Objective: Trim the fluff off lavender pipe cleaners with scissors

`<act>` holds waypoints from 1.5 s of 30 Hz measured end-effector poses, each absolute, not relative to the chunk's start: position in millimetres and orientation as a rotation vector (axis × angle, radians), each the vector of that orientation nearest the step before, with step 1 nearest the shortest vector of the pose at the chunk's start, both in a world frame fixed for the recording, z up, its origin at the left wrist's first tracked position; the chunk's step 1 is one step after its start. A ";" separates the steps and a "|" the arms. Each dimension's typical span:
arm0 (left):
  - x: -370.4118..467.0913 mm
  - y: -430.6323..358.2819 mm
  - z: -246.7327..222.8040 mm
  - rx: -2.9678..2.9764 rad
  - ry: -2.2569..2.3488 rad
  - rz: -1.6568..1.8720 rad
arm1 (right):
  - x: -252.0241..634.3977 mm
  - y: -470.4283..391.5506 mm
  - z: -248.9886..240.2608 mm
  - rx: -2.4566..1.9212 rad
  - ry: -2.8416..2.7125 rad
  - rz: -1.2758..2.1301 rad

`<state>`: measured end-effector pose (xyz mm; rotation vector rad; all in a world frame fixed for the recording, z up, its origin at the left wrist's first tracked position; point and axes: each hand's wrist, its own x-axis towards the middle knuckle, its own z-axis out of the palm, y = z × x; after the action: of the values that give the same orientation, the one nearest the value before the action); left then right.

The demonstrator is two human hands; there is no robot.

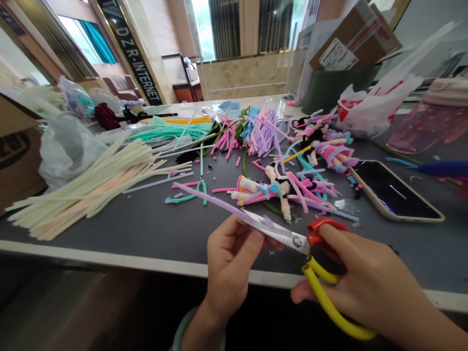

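Note:
My left hand [234, 258] pinches a lilac pipe cleaner [208, 199] near the table's front edge; the stem points up and left. My right hand [365, 273] grips a pair of scissors [300, 241] with one red and one yellow handle. The scissor blades lie along the lilac stem beside my left fingertips; whether they touch it I cannot tell. Just beyond them, a pipe-cleaner doll [266, 189] with cream limbs and a blue band lies on the table among pink pieces. A bent teal and pink pipe cleaner [201, 191] rests left of the doll.
Bundles of cream pipe cleaners [87, 185] spread at left, teal ones [175, 129] behind. Short lilac pieces [265, 131] are heaped at the back. More dolls [334, 148], a phone [397, 190], a pink bottle [427, 122] and a plastic bag [369, 109] occupy the right.

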<state>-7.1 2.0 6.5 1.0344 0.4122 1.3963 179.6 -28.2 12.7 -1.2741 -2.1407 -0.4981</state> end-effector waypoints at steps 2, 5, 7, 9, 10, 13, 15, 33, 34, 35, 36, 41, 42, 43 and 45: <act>-7.4 1.9 6.8 1.015 0.399 1.390 | 179.9 -27.9 13.3 -1.279 -2.134 -0.495; -7.5 2.4 5.9 1.004 0.396 1.397 | 180.4 -27.7 13.7 -1.282 -2.132 -0.499; -7.3 3.4 4.6 1.018 0.405 1.402 | 180.9 -27.7 13.2 -1.277 -2.136 -0.482; -6.8 4.8 3.2 1.036 0.421 1.407 | 181.4 -27.8 12.5 -1.277 -2.133 -0.445; -6.5 5.4 2.6 1.043 0.434 1.409 | 181.6 -27.9 12.2 -1.286 -2.132 -0.420; -5.4 6.5 2.5 1.042 0.470 1.409 | 181.3 -28.2 12.2 -1.321 -2.140 -0.334; -4.8 6.3 3.7 1.026 0.467 1.405 | 180.1 -28.6 13.1 -1.333 -2.146 -0.283; -5.8 3.8 13.7 1.014 0.625 1.473 | 176.0 -30.0 16.1 -1.400 -2.092 -0.264; -6.3 3.3 12.9 1.021 0.630 1.477 | 176.1 -30.4 15.2 -1.398 -2.093 -0.281; -6.7 2.9 11.9 1.031 0.631 1.480 | 176.3 -30.6 14.3 -1.397 -2.099 -0.295; -7.0 2.6 10.8 1.041 0.626 1.482 | 176.5 -30.7 13.6 -1.397 -2.109 -0.305; -7.3 4.2 6.6 1.095 0.576 1.518 | 176.3 -29.5 13.2 -1.385 -2.135 -0.308; -7.1 4.7 6.1 1.098 0.569 1.521 | 176.2 -29.1 13.4 -1.380 -2.135 -0.307; -6.8 5.1 5.8 1.096 0.559 1.521 | 176.1 -28.8 13.4 -1.375 -2.138 -0.310; -6.3 5.5 5.2 1.089 0.529 1.512 | 176.2 -28.3 13.2 -1.359 -2.151 -0.343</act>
<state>-6.3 5.5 5.2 1.0895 0.5294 1.5118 176.2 -28.3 13.2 -1.3586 -2.1507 -0.3426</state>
